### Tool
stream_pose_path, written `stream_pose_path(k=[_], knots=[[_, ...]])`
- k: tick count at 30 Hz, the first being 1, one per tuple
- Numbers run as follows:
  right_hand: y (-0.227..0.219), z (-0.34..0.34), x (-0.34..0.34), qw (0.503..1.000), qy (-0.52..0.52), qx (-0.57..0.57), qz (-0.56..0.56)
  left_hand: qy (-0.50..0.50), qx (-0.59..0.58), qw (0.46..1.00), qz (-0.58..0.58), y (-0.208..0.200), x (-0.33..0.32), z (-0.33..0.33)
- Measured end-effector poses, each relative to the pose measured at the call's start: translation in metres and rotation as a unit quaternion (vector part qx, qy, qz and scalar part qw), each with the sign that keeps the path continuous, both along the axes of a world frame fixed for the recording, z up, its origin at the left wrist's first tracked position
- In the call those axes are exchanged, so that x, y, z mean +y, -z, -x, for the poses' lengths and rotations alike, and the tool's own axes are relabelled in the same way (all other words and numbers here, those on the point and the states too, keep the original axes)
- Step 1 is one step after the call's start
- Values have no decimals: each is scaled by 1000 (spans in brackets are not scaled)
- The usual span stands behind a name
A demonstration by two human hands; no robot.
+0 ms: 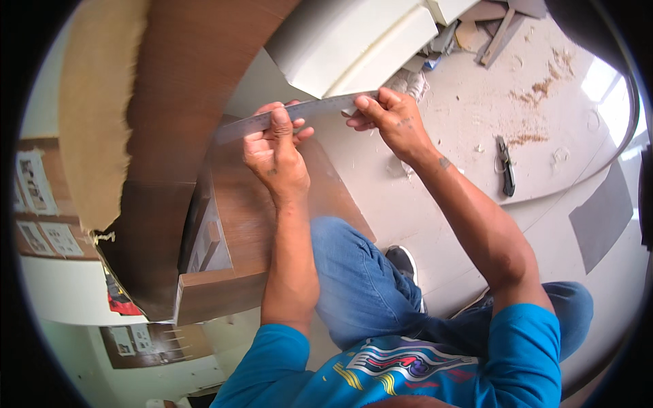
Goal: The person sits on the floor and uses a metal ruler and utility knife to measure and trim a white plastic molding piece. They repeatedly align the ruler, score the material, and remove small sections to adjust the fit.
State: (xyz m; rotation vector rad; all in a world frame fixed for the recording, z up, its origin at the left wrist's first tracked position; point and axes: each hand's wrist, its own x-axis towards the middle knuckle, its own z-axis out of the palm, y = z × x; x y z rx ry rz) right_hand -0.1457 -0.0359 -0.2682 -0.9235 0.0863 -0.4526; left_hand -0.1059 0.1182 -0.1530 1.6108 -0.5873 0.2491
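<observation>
A long, thin metal ruler is held up between my two hands, slanting slightly upward to the right. My left hand pinches it left of its middle, thumb on the near face and fingers partly hidden behind. At the right end, my right hand grips it between thumb and curled fingers. The ruler's left end reaches close to a brown wood-grain panel. Below my left hand lies a brown wood-grain board, part of a cabinet-like piece.
A utility knife lies on the pale floor at right, near wood shavings. Offcuts are piled at the far right. A white box-like unit stands ahead. A grey sheet lies at the right; torn cardboard hangs at left.
</observation>
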Motion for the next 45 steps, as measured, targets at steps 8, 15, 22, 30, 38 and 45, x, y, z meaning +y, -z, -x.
stream_pose_path(k=[8,15,22,30,38,45], knots=[[-1,3,-6,999,-31,7,4,15,38,999,23,-5,7,2],[11,9,-27,998,-67,4,16,0,30,998,64,-4,28,0],[32,26,-93,997,-71,-36,9,52,54,997,-4,-7,31,-2],[29,23,-81,987,-78,0,141,124,151,899,-391,-6,40,2],[13,16,-49,986,-47,8,162,83,224,875,-421,2,58,-8],[3,18,-50,987,34,27,154,147,211,884,-390,5,54,-9]])
